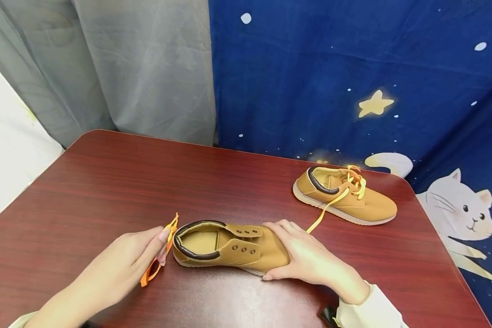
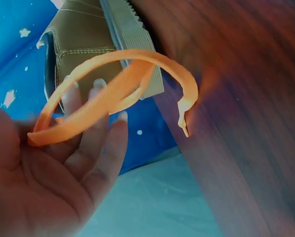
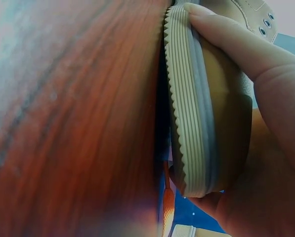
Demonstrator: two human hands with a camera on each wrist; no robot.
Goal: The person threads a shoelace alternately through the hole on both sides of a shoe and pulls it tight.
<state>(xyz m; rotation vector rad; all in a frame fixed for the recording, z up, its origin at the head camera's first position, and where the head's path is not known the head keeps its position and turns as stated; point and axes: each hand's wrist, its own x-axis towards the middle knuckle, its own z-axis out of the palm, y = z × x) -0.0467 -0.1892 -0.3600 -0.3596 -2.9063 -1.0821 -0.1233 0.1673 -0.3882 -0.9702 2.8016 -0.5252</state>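
Observation:
A tan lace-up shoe [image 1: 270, 257] with a dark padded collar sits mid-table, toe pointing right. No lace runs through its eyelets [image 1: 243, 249]. My right hand [image 1: 307, 257] grips the toe end, thumb along the near side; in the right wrist view that thumb [image 3: 226, 37] presses near the ribbed sole [image 3: 187, 98]. Just behind the heel, my left hand [image 1: 125, 257] pinches a bunched orange shoelace [image 1: 147, 275] between thumb and fingers. A loop of the lace [image 2: 122, 54] hangs out past the fingers in the left wrist view.
A second tan shoe [image 1: 379, 207], laced in yellow-orange, stands at the back right, one lace end [image 1: 321, 216] trailing toward my right hand. By the right cuff lies a small dark object [image 1: 329, 315], partly hidden. Curtains [image 1: 156, 68] hang behind the table [image 1: 147, 173].

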